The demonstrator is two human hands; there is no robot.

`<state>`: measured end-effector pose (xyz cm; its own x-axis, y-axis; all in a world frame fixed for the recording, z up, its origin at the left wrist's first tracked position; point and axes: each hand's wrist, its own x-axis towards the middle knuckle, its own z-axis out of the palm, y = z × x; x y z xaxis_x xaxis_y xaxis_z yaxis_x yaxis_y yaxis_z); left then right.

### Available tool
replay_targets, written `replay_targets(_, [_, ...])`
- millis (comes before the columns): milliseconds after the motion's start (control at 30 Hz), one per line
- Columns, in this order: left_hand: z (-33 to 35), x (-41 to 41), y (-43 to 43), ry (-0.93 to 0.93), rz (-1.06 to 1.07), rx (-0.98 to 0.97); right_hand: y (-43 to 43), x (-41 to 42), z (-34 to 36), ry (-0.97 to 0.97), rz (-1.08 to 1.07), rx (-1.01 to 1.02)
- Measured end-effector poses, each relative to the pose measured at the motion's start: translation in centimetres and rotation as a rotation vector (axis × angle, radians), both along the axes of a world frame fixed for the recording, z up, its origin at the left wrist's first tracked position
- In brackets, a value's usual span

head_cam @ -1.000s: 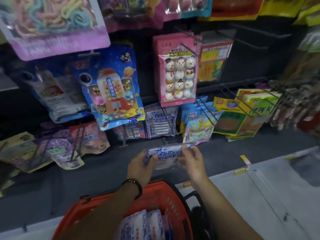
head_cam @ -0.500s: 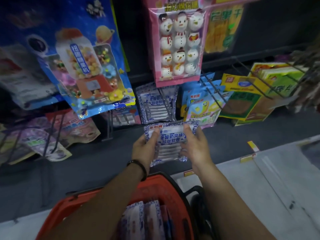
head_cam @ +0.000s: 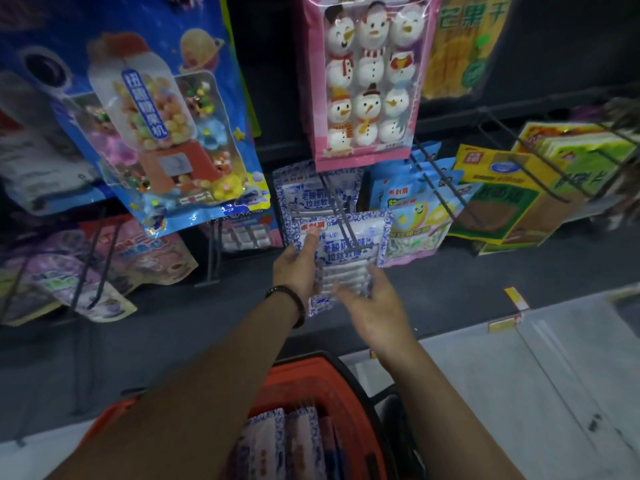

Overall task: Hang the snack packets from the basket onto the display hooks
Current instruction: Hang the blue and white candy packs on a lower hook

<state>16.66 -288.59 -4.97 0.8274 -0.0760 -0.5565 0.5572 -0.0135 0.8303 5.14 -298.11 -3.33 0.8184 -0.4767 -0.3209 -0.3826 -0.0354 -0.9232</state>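
Note:
A blue-and-white snack packet point(head_cam: 353, 244) is up at the wire display hook point(head_cam: 341, 216), whose prongs cross its front. My left hand point(head_cam: 294, 268) pinches the packet's left edge, thumb on the front. Just under the packet's lower edge is my right hand point(head_cam: 374, 306), blurred, with its fingers spread and holding nothing. More of the same packets point(head_cam: 304, 195) hang farther back on that hook. The orange-red basket point(head_cam: 346, 393) sits below my arms with several like packets point(head_cam: 287, 441) standing in it.
A pink snowman packet point(head_cam: 363, 81) hangs right above the hook, a blue gumball packet point(head_cam: 166, 133) to its left. Light blue packets point(head_cam: 412, 216) and yellow-green packs point(head_cam: 502, 192) hang to the right on long wire hooks. A pale ledge point(head_cam: 519, 375) lies at lower right.
Both hands lifted the packet forward to the hook. My right hand let go of the packet's right edge and dropped below it. The view moved closer to the display.

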Motion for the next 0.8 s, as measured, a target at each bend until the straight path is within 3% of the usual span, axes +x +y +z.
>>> replay_targets(367, [-1.8, 5.3, 0.2, -0.094, 0.018, 0.006, 1.3, 0.0, 0.2, 0.208, 0.242, -0.112])
replay_targets(500, [-1.7, 4.6, 1.0, -0.106, 0.005, 0.082, 1.9, -0.1, -0.2, 0.286, 0.33, -0.197])
replay_targets(600, [-2.8, 3.2, 3.8, -0.114, 0.055, 0.248, 2.6, -0.8, -0.2, 0.321, 0.422, -0.281])
replay_targets(733, [-1.9, -3.2, 9.7, -0.111, -0.194, 0.242, 4.8, -1.8, 0.2, 0.315, 0.52, -0.395])
replay_targets(800, [-0.8, -7.0, 13.7, -0.214, -0.498, 0.361, 6.9, -2.0, 0.2, 0.293, 0.523, -0.389])
